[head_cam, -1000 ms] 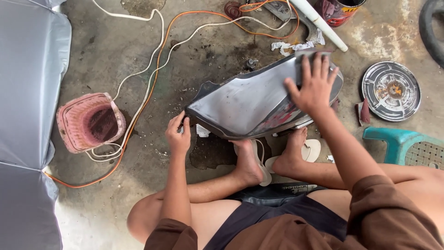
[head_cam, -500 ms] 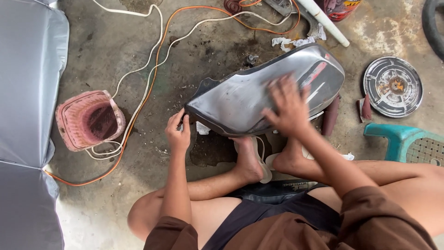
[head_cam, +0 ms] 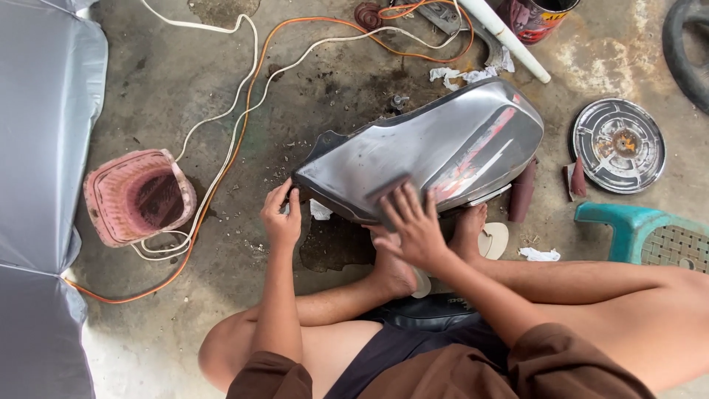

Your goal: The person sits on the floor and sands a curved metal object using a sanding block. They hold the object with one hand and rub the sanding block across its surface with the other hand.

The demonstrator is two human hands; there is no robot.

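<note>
Grey body panel (head_cam: 421, 159) lengthwise left-right, left hand (head_cam: 281, 219) gripping its pointed left end.

We see a curved grey sheet-metal body panel (head_cam: 421, 151), dull and scuffed with red paint remnants, on a rough, stained concrete floor (head_cam: 332, 81); beside it a ribbed pink plastic basket (head_cam: 136, 196), a shiny round chromed metal cover (head_cam: 619, 145) and a matt teal plastic stool (head_cam: 642, 233)

A stained, gritty grey concrete floor (head_cam: 332, 81) fills the scene under flat daylight. Left of the grip lies a pink woven plastic basket (head_cam: 136, 196), beyond it a grey sheet-metal panel (head_cam: 40, 148). Orange and white cables (head_cam: 244, 96) loop across. To the right sit a round chrome hubcap (head_cam: 619, 145) and a teal plastic stool (head_cam: 650, 233).
</note>
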